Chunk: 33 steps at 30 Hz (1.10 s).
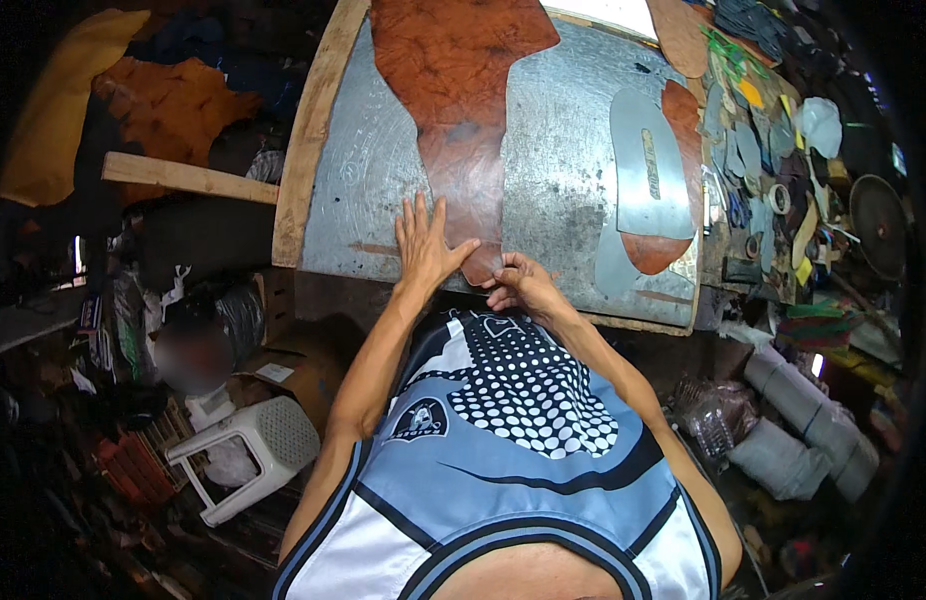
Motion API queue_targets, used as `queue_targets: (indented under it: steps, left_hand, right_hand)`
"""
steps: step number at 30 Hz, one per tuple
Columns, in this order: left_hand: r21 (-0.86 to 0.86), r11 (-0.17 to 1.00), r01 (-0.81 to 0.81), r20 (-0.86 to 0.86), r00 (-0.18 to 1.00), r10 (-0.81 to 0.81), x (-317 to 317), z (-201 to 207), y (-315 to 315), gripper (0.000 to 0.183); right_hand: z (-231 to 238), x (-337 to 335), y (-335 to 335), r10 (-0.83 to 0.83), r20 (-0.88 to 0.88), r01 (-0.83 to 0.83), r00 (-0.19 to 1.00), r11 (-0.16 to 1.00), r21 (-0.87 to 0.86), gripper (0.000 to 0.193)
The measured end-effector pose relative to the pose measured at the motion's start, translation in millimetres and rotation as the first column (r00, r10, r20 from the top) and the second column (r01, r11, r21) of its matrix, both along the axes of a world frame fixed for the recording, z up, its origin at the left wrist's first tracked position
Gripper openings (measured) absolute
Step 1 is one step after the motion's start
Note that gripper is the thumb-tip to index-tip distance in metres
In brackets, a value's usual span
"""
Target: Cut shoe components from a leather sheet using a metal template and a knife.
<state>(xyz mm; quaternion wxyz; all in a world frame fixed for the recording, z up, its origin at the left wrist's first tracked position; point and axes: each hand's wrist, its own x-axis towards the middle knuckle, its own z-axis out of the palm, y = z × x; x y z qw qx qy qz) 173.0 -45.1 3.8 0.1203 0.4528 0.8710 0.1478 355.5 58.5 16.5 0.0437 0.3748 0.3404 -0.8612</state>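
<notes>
A long reddish-brown leather piece [468, 90] runs from the far edge down the middle of the metal-topped table [358, 160], narrowing toward me. My left hand [423, 245] lies flat at its left edge, fingers spread, thumb across the narrow end. At the near tip, by the table's front edge, my right hand [528, 287] has its thumb and fingers pinched on the leather's corner. Whether those fingers also hold something small cannot be seen. To the right, grey flat templates [633, 150] rest on another brown leather piece [661, 257].
A wooden strip [305, 150] borders the table's left side. Tools and cut pieces crowd the bench at right, near a tape roll [779, 199]. A white plastic stool [273, 440] lies tipped at lower left. Wrapped rolls [808, 410] lie at lower right.
</notes>
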Motion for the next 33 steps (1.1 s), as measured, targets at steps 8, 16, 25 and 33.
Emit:
queue_targets:
  steps: [8,16,25,33]
  left_hand:
    - [0.212,0.762,-0.611,0.774,0.581,0.252,50.5,26.4,-9.7,0.065]
    - [0.282,0.608,-0.742,0.892,0.436,0.119,60.0,49.6,3.6,0.066]
    - [0.107,0.662,-0.742,0.872,0.390,0.296,60.9,7.8,-23.0,0.072]
    - [0.094,0.794,-0.601,0.747,0.569,0.343,69.0,12.0,-27.6,0.064]
  right_hand:
    - [1.7,2.7,19.8,-0.016,-0.226,-0.065,0.974,0.937,-0.345,0.018]
    - [13.5,-0.3,31.5,0.007,-0.298,-0.116,0.955,0.929,-0.351,0.017]
    - [43.4,50.5,57.0,0.354,0.165,-0.375,0.920,0.682,0.628,0.033]
    - [23.8,132.8,171.1,-0.320,0.363,-0.391,0.875,-0.024,0.920,0.039]
